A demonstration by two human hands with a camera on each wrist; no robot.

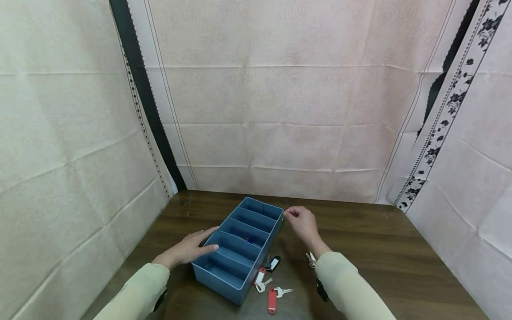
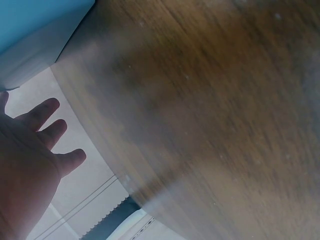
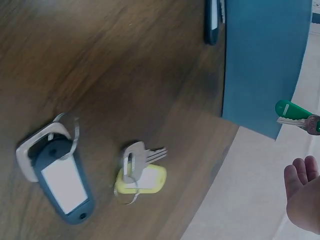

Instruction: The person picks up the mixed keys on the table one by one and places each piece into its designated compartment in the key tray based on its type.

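A blue divided box (image 1: 218, 284) stands slantwise on the table. My left hand (image 1: 186, 250) rests at its left rim, thumb reaching over the edge; in the left wrist view the other fingers (image 2: 52, 132) are spread and fairly straight. At the box's far right corner, my right hand (image 1: 302, 224) pinches a key with a green tag. That green tag (image 3: 290, 109) and its key (image 3: 292, 121) hang beside the box wall in the right wrist view; the pinching fingertips are cut off there. A small dark item (image 1: 254, 240) lies in a middle compartment, too small to identify.
Right of the box lie a key with a red-and-white tag (image 1: 259, 276), a black-tagged one (image 1: 274, 263) and a red-tagged one (image 1: 272, 302). Near my right forearm are a yellow-tagged key (image 3: 142, 180) and a dark blue-tagged one (image 3: 65, 182). Cloth (image 1: 280, 133) hangs behind the table.
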